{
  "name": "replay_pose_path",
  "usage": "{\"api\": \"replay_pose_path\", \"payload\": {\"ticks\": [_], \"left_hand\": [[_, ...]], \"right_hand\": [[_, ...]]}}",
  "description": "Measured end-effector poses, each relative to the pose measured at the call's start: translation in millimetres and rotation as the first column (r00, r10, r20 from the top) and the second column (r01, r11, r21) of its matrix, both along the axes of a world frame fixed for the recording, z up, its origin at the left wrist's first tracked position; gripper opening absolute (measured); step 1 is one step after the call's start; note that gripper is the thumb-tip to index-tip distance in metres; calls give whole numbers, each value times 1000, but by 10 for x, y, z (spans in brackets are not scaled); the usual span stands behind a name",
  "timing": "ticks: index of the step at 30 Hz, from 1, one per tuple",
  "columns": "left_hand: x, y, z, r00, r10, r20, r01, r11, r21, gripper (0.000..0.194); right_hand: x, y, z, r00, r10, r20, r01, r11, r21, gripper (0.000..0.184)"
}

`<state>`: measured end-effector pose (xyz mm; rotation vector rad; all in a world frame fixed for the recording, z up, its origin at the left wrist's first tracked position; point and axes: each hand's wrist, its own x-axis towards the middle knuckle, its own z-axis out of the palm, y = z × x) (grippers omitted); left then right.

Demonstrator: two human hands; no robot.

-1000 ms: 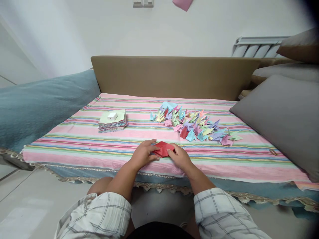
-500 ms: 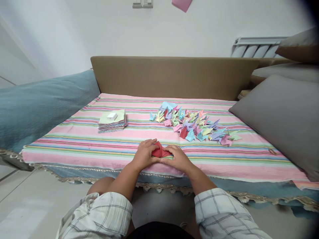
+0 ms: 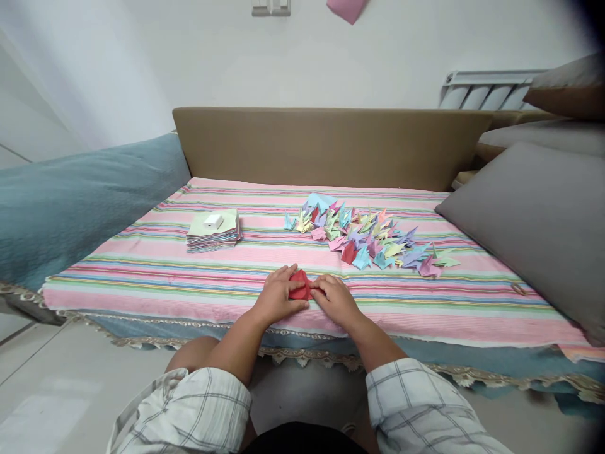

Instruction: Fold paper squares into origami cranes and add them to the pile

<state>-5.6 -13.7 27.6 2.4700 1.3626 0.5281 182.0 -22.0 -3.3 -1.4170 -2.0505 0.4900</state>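
A partly folded piece of red origami paper (image 3: pixel 298 285) lies on the striped cloth (image 3: pixel 155 284) near the seat's front edge. My left hand (image 3: pixel 278 295) holds its left side, with the index finger across the paper and the thumb along the near edge. At the right edge, my right hand (image 3: pixel 334 299) pinches the paper between thumb and fingers. Some of the red paper is hidden under my fingers. Beyond my right hand spreads a heap of folded paper cranes (image 3: pixel 363 243) in many colours.
A stack of square paper (image 3: pixel 214 234) with a small white box (image 3: pixel 213 221) on top stands to the left. A grey cushion (image 3: pixel 534 221) leans at the right, by a small brown ring-like item (image 3: pixel 518 289). The brown backrest (image 3: pixel 321 145) closes off the far side.
The red paper's right part has been folded inward, so it looks narrower. My right thumb has drawn away from my left thumb and up to the paper's edge.
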Motion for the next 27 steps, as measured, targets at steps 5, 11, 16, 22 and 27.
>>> {"api": "replay_pose_path", "payload": {"ticks": [5,11,16,22,27], "left_hand": [[36,-42,-16,1000,0,26,-2,997,75,31],[82,-49,-28,1000,-15,18,13,997,82,25],[103,-25,-26,999,-36,11,34,996,82,26],[151,-21,-21,999,-46,-27,49,989,143,22],[197,-39,2,994,-76,-83,94,968,235,21]], "right_hand": [[-34,1,-21,999,-29,29,29,999,18,24],[-32,-4,-8,998,-41,51,40,999,18,25],[-18,-11,27,1000,-27,2,26,999,26,26],[29,-11,25,994,-62,-87,60,998,-26,21],[102,5,17,924,-124,-363,87,989,-116,30]]}}
